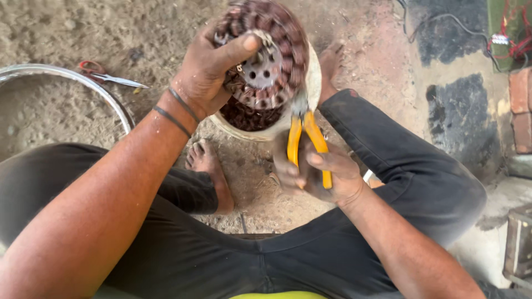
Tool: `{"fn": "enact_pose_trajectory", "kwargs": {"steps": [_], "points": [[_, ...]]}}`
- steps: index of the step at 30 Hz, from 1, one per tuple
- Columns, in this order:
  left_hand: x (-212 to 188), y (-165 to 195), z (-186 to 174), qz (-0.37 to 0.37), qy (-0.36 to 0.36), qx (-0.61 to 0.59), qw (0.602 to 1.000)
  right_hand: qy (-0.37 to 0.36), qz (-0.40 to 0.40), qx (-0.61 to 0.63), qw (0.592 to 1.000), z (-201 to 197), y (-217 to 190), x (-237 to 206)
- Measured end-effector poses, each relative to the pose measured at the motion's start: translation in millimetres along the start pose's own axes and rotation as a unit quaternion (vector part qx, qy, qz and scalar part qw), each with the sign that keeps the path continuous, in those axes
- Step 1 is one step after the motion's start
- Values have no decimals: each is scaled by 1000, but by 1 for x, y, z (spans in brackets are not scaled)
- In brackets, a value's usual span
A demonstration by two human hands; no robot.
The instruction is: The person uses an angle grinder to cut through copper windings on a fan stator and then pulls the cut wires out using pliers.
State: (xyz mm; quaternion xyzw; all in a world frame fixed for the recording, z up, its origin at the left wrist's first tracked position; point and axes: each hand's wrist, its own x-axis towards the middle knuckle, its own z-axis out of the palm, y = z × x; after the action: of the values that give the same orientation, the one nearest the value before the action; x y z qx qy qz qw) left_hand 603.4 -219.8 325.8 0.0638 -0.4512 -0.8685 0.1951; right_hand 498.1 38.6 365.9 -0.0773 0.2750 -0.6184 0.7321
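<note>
My left hand (pixel 208 69) grips a round motor stator (pixel 269 50) wound with copper-brown wire, thumb across its metal centre, and holds it tilted above a white bowl (pixel 310 88). The bowl holds dark scraps of wire. My right hand (pixel 321 174) is closed on yellow-handled pliers (pixel 305 135), whose jaws reach up to the stator's lower edge. Both hands are dirty. I sit low with black trousers, and my bare feet rest on the ground on either side of the bowl.
A metal rim (pixel 83 83) curves across the dirt at the left. Red-handled scissors (pixel 111 76) lie beside it. Cables (pixel 454 22) run along the top right near bricks (pixel 521 105). A metal object (pixel 520 243) stands at the lower right edge.
</note>
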Motion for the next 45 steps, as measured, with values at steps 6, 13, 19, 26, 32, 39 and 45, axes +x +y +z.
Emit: {"fn": "enact_pose_trajectory", "kwargs": {"steps": [6, 13, 19, 26, 32, 39, 45], "points": [[-6, -6, -4, -105, 153, 98, 978, 191, 74, -295, 933, -31, 27, 15], [-1, -29, 3, -153, 334, 245, 897, 330, -83, -837, 429, -57, 1, 26], [0, -21, -18, -93, 380, 193, 900, 407, -110, -718, 554, -40, -19, 18], [-13, -19, -24, 16, 344, 48, 938, 306, 56, -590, 746, -36, -23, 16], [-8, -23, -21, 16, 355, 32, 934, 299, 110, -597, 737, -30, -28, 7], [-7, -33, -29, 31, 356, 4, 934, 282, 116, -630, 714, -16, -30, 10], [-3, -42, -35, 26, 399, 49, 915, 285, 124, -636, 707, -5, -29, 8]]}}
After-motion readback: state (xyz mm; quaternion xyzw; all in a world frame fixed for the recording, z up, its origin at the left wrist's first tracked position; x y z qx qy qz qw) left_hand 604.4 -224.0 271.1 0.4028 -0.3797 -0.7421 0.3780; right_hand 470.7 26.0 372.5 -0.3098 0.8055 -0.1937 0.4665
